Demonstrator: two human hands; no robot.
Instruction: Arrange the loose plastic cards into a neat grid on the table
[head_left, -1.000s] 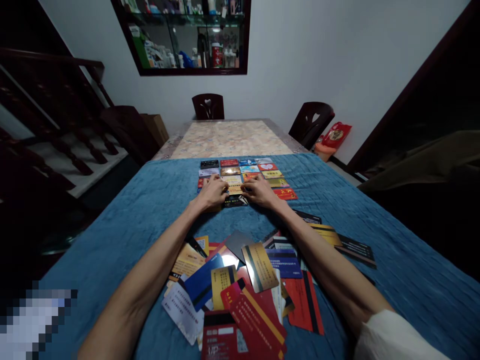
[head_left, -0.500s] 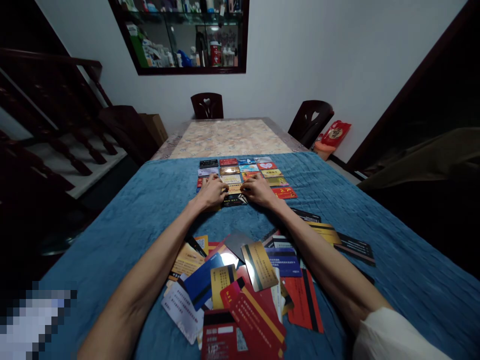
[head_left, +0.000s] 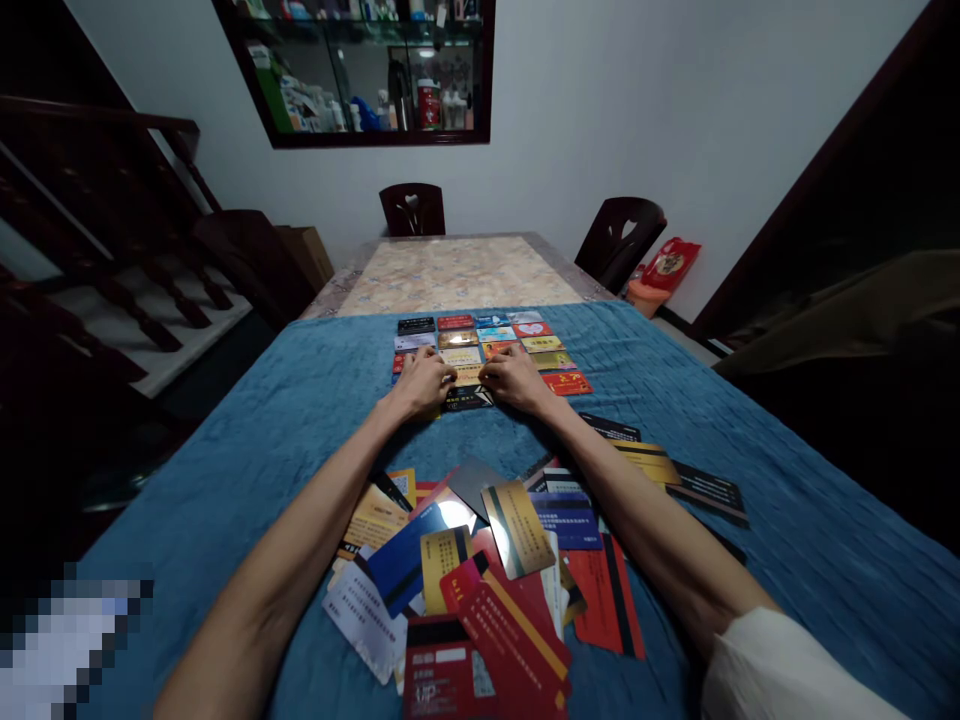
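Observation:
Both my hands rest on a grid of plastic cards laid in rows on a blue cloth. The curled fingers of my left hand [head_left: 426, 380] are at the left edge of a pale gold card [head_left: 468, 376], and those of my right hand [head_left: 516, 378] pinch at its right edge. Just below it lies a black VIP card [head_left: 466, 400], partly under my fingers. Near my right hand are a red card [head_left: 568, 383] and an olive-gold card [head_left: 553, 360]. My left hand covers some cards at the left side of the grid.
Closer to me, between my forearms, spreads a loose pile of cards [head_left: 450, 570]. A gold card [head_left: 645, 463] and several black ones lie by my right forearm. The blue cloth [head_left: 255, 440] covers the near part of the table [head_left: 457, 270]. Chairs [head_left: 621, 240] stand around it.
My hands stay at the same gold card with almost no movement. The whole view has shifted very slightly; the cards lie as before.

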